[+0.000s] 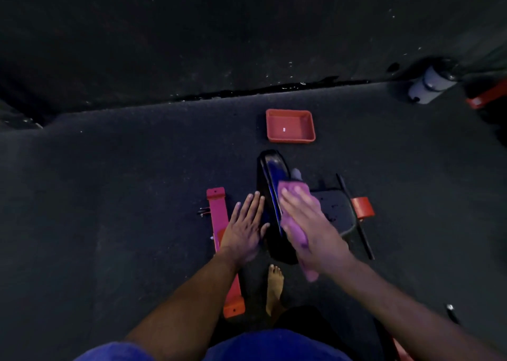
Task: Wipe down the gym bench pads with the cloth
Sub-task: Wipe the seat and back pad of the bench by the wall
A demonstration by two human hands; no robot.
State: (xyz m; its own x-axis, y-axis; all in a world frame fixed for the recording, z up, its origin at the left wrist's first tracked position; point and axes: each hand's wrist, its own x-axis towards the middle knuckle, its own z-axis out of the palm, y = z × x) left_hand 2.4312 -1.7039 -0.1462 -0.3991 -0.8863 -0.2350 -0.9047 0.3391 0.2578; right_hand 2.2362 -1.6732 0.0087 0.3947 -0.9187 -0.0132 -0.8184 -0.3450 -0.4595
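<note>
Bench pad (270, 174) — black, long, tilted up from the floor mat (109, 196), sitting mid-frame just below a red tray (290, 126). Pink cloth (295, 218) spread flat on the pad's right face, pinned under the right hand (310, 223), fingers out flat and pressing rather than pinching. Left hand (247, 223) open too, palm laid against the pad's left side, probably just bracing it.

Looks mid-wipe, honestly. Glossy streak near the top end could mean wet already, could be plain reflection — can't tell. Second, flatter seat pad (333, 210) off to the right with nothing on it, so likely still to do. Can't judge how much of the tall pad is done.

Dim room, dark rubbery matting, a seam where it meets a darker scuffed floor strip (192, 45). Red frame bars (219, 218) lying left and right, a white canister-looking thing (428, 86) far right, bare foot (275, 286) down below.
</note>
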